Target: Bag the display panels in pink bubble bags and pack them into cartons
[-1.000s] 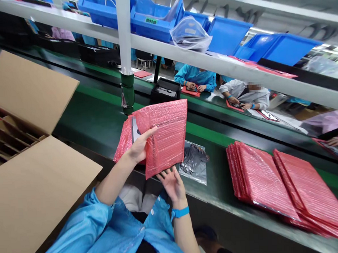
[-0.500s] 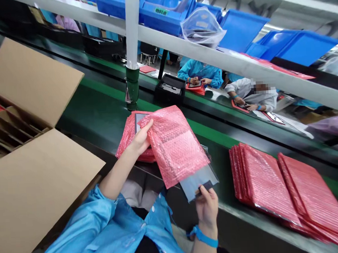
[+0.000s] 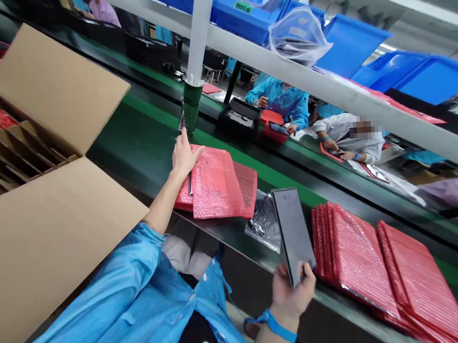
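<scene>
The dark tablet (image 3: 294, 235) has come clear of the pink bubble mailer (image 3: 218, 185), which lies flat near the table's (image 3: 145, 140) near edge under the open left-hand fingers (image 3: 183, 146). The right-hand fingers (image 3: 282, 284) grip the tablet's lower end; stiff, slick and fragile, it seems best held by its edges.

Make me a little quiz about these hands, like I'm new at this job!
1. True or false: the right hand holds a black tablet.
2. Which hand touches the pink bubble pouch? A: left hand. B: right hand.
3. Fill the gap: the plastic bins above the shelf are ____.

Key: 1 true; 2 A; 3 blue.
</scene>
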The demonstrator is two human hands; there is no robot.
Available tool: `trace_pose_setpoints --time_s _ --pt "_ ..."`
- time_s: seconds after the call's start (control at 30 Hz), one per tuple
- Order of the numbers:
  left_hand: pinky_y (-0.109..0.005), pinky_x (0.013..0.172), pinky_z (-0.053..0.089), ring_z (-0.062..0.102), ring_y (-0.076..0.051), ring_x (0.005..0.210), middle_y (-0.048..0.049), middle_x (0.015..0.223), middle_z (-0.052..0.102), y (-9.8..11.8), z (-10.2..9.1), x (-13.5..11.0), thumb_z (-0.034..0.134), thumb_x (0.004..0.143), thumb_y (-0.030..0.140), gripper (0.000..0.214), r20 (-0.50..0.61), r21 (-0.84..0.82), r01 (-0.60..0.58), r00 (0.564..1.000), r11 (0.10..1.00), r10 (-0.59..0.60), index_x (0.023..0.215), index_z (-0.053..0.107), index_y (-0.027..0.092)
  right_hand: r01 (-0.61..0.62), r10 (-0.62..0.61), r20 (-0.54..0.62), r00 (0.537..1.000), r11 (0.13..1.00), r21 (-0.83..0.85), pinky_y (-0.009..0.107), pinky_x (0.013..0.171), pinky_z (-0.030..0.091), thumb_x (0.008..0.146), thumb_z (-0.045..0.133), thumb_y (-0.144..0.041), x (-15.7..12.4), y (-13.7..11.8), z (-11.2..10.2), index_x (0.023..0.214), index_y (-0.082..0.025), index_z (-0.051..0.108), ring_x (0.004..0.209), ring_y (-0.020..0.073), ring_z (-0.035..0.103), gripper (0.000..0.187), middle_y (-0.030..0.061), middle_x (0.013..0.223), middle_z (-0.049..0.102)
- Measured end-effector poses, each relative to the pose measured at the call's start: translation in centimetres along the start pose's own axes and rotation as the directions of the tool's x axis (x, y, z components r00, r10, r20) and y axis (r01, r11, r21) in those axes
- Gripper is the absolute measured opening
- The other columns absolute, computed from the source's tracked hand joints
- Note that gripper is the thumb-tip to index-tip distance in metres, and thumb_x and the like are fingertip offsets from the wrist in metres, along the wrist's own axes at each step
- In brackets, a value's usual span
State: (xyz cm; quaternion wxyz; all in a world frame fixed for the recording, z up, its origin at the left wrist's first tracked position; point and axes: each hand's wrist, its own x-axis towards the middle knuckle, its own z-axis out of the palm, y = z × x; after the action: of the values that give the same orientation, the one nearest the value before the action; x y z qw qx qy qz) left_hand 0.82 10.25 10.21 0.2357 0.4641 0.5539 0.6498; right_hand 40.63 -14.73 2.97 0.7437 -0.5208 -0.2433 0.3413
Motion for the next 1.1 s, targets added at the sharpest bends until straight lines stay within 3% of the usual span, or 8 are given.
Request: trace_pose_setpoints --time_s 0.07,0.27,0.37,0.57,0.67,0.73,0.87,1.1 --pt "-0.056 0.137 0.022 0.035 -0.044 0.164 -0.0181 0.17 0.052 0.5 -0.9 -2.1 0.093 0.082 0.044 0.07 -0.003 0.047 -0.072 0.997 0.996 0.072 0.144 0.07 0.021 -0.061 0.058 0.059 0.997 0.998 0.035 0.027 0.052 0.057 0.089 0.083 -0.048 -1.0 0.7 2.3 0.086 -0.03 0.069 0.059 0.0148 0.068 0.023 -0.0045 0.074 0.073" --pt "-0.055 0.141 -0.007 0.041 -0.041 0.163 -0.0083 0.147 0.075 0.0 -4.4 -9.5 0.098 0.073 0.033 0.042 0.475 -0.043 0.038 0.88 0.998 -0.013 0.113 0.086 0.032 -0.252 0.22 0.304 0.927 0.965 0.071 0.026 0.056 0.064 0.079 0.097 -0.043 -2.7 1.9 10.9 0.096 -0.024 0.071 0.069 0.0157 0.075 0.037 -0.0022 0.087 0.08" --pt "-0.058 0.138 -0.014 0.033 -0.04 0.169 -0.01 0.157 0.068 -0.7 -5.4 -8.6 0.093 0.077 0.029 0.042 0.471 -0.024 0.081 0.88 0.996 -0.061 0.119 0.084 0.032 -0.303 0.248 0.426 0.87 0.951 0.067 0.028 0.061 0.068 0.079 0.097 -0.046 -2.7 2.3 16.7 0.1 -0.023 0.071 0.074 0.0175 0.078 0.041 -0.0006 0.089 0.081" --pt "-0.048 0.141 0.015 0.042 -0.034 0.166 -0.016 0.164 0.06 -2.0 -5.7 -5.7 0.086 0.085 0.032 0.052 0.39 -0.091 0.081 0.92 0.993 -0.039 0.135 0.075 0.023 -0.428 0.329 0.585 0.741 0.903 0.034 0.026 0.064 0.067 0.079 0.097 -0.052 -2.9 3.9 25.1 0.098 -0.022 0.07 0.072 0.0178 0.081 0.045 0.0003 0.088 0.082" --pt "-0.044 0.14 0.023 0.045 -0.031 0.164 -0.015 0.165 0.059 -1.7 -6.5 -7.2 0.081 0.093 0.037 0.044 0.236 -0.134 0.002 0.971 0.991 0.03 0.135 0.075 0.024 -0.439 0.454 0.689 0.565 0.873 -0.214 0.024 0.051 0.058 0.086 0.087 -0.066 -2.7 4.4 22.7 0.101 -0.02 0.072 0.058 0.0182 0.076 0.051 0.0047 0.079 0.082" --pt "-0.047 0.141 0.022 0.051 -0.032 0.159 -0.0127 0.158 0.065 -1.3 -7.0 -9.0 0.08 0.095 0.038 0.035 0.297 -0.092 -0.018 0.954 0.996 0.045 0.128 0.081 0.026 -0.375 0.499 0.685 0.531 0.863 -0.338 0.022 0.045 0.05 0.088 0.081 -0.075 -2.5 4.7 18.9 0.098 -0.018 0.073 0.05 0.0171 0.071 0.058 0.0054 0.069 0.079" --pt "-0.054 0.143 0.017 0.052 -0.036 0.154 -0.008 0.139 0.078 -0.8 -7.0 -12.0 0.088 0.088 0.038 0.023 0.511 -0.031 -0.037 0.858 0.999 0.048 0.111 0.089 0.035 -0.225 0.434 0.531 0.728 0.883 -0.413 0.021 0.047 0.043 0.08 0.084 -0.08 -1.5 5.0 10.8 0.083 -0.019 0.071 0.049 0.0134 0.063 0.063 0.0032 0.061 0.074" --pt "-0.06 0.137 0.034 0.057 -0.036 0.145 -0.0042 0.12 0.083 -2.9 -5.7 -12.9 0.08 0.097 0.046 0.015 0.477 0.042 -0.231 0.86 0.972 0.184 0.107 0.088 0.039 0.109 0.075 0.22 0.972 0.691 -0.714 0.032 0.071 0.048 0.091 0.072 -0.072 3.7 4.1 3.0 0.09 -0.022 0.073 0.069 0.0207 0.066 0.051 0.0048 0.076 0.075"
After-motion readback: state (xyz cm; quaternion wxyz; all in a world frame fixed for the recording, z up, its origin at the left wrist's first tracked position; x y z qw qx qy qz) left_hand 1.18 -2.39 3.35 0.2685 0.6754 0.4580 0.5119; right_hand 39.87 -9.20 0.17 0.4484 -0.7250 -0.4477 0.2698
